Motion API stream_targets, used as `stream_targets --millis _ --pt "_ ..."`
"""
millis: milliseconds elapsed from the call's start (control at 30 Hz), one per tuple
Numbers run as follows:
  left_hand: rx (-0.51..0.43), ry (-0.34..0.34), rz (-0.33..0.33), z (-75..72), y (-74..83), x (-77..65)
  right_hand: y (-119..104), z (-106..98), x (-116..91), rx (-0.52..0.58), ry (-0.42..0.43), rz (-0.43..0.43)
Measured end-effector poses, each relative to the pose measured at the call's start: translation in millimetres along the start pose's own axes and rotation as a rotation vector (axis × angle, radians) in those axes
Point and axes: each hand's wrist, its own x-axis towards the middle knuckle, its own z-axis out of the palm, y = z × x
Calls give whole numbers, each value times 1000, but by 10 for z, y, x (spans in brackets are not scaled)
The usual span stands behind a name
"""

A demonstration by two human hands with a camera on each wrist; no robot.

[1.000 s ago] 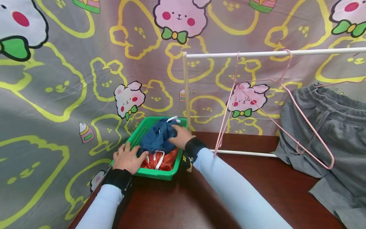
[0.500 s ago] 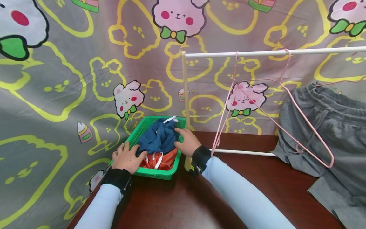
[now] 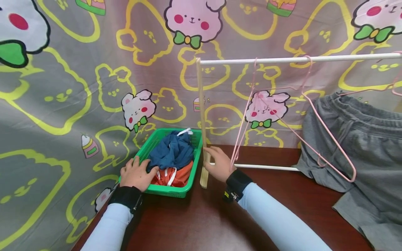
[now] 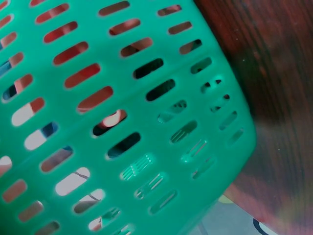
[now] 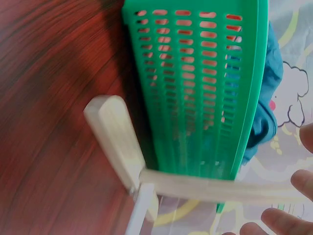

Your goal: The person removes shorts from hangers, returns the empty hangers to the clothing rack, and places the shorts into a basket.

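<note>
A green plastic basket (image 3: 194, 174) holds a crumpled blue garment (image 3: 172, 151) with a white drawstring, on top of an orange garment (image 3: 180, 177) with white cords. My left hand (image 3: 136, 175) rests over the basket's front left corner, its fingers spread and the thumb toward the clothes. The left wrist view is filled by the slotted basket wall (image 4: 122, 103); the fingers are mostly hidden there. To the right of the basket, my right hand (image 3: 218, 164) is beside the wooden rack post (image 3: 202, 115), fingers extended and holding nothing. I cannot tell whether it touches the post.
A white rail (image 3: 282, 60) runs right from the post, with pink hangers (image 3: 329, 137) on it. Grey shorts (image 3: 355, 139) hang at the right. A lower white bar (image 3: 267, 167) crosses above the dark wooden table (image 3: 194, 223). Patterned cloth (image 3: 62, 115) covers the walls.
My right hand has drawn back rightward from the blue garment, out of the basket to beside the post. The left hand stays at the basket corner, and the garments remain inside.
</note>
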Motion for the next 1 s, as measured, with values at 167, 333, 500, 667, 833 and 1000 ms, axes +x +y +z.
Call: stream_targets --millis 167,333,500,667,833,1000 --pt "-9 -3 -2 26 -18 -18 89 -123 -178 -29 -12 15" --pt "-12 3 1 11 -31 -27 165 -217 -351 -8 5 35" --pt "-13 7 6 -8 -33 -14 260 -293 -492 -43 17 67" --pt "-13 4 7 -10 -23 -2 366 -410 -687 -100 37 100" --pt "-15 8 7 -9 -23 4 481 -527 -876 -117 46 142" --pt "-11 10 10 11 -21 3 597 -632 -1056 -150 63 167"
